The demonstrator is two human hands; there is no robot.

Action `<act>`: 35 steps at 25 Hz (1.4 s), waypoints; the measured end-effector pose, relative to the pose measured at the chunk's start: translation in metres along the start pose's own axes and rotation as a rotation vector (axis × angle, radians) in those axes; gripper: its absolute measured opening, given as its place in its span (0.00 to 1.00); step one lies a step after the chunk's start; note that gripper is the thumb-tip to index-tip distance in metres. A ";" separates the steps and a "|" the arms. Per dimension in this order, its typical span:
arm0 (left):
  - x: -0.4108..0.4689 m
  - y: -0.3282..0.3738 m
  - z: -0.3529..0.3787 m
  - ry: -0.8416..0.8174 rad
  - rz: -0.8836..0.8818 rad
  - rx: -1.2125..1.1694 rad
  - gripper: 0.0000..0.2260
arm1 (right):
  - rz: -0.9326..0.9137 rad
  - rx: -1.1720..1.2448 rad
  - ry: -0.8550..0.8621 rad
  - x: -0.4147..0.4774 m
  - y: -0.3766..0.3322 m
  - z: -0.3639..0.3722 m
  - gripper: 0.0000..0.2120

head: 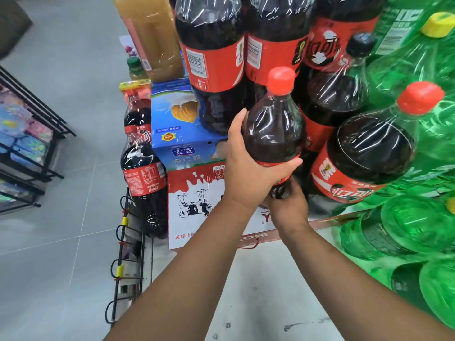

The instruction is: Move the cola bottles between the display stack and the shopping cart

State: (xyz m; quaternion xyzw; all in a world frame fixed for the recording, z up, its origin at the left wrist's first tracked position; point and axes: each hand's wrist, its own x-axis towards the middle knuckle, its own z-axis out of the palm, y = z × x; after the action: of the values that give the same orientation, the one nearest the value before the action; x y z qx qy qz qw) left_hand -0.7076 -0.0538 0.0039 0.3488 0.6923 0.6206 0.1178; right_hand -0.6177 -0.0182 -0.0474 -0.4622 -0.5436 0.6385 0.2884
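Note:
I hold one large cola bottle (273,129) with a red cap upright in front of the display stack. My left hand (246,171) grips it around the label at mid-height, thumb on the left, fingers wrapped across the front. My right hand (288,205) curls around the lower part of the bottle from below. Shrink-wrapped packs of cola bottles (214,57) are stacked behind it, and more wrapped cola bottles (364,153) lean at its right. No shopping cart is recognisable in view.
A blue carton (172,124) sits on a red-and-white milk carton (194,200) left of my hands. More cola bottles (142,173) stand further left. Green soda packs (413,230) fill the right. A black wire rack (125,242) and a shelf (27,143) border the grey floor.

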 end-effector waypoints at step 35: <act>0.038 -0.022 0.018 0.087 0.090 0.064 0.54 | 0.004 0.016 0.131 0.060 0.028 0.026 0.33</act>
State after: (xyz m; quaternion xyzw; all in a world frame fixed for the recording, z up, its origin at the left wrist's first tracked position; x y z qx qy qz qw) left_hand -0.7321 -0.0155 -0.0106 0.3557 0.6999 0.6175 0.0482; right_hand -0.6614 0.0164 -0.0913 -0.5017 -0.5176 0.6117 0.3259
